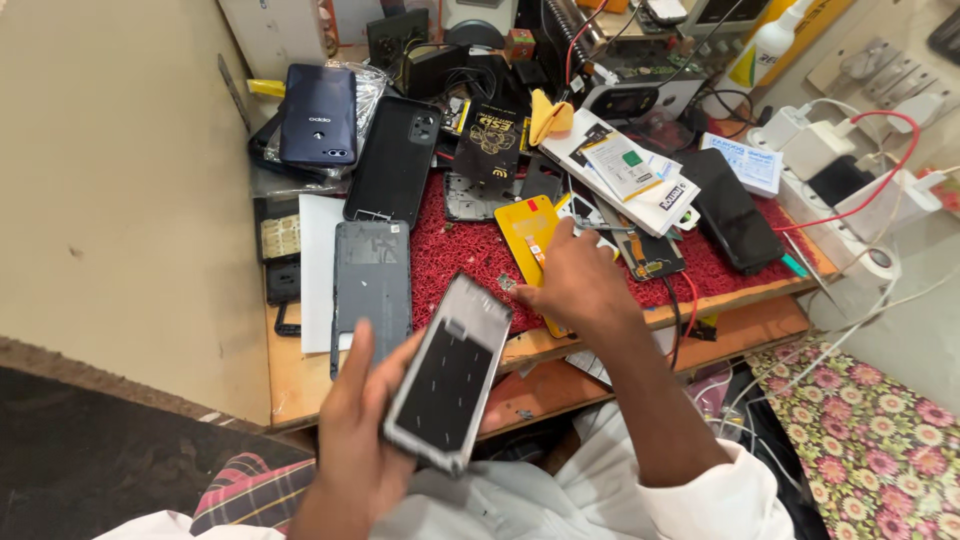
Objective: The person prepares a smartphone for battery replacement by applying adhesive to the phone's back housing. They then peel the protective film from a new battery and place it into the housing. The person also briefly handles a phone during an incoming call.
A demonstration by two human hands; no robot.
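While my left hand (355,450) grips an opened phone (450,372), my right hand (578,285) pinches a small part (507,284) beside the red mat (460,255); seating it looks next, demanding steady fingertips.

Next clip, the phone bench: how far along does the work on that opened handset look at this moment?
Done: the phone frame in the left hand is open, and a grey back cover lies on the bench. In hand: the right hand pinches a small part beside the frame's top edge. Left: the frame is uncovered, with other parts spread over the red mat.
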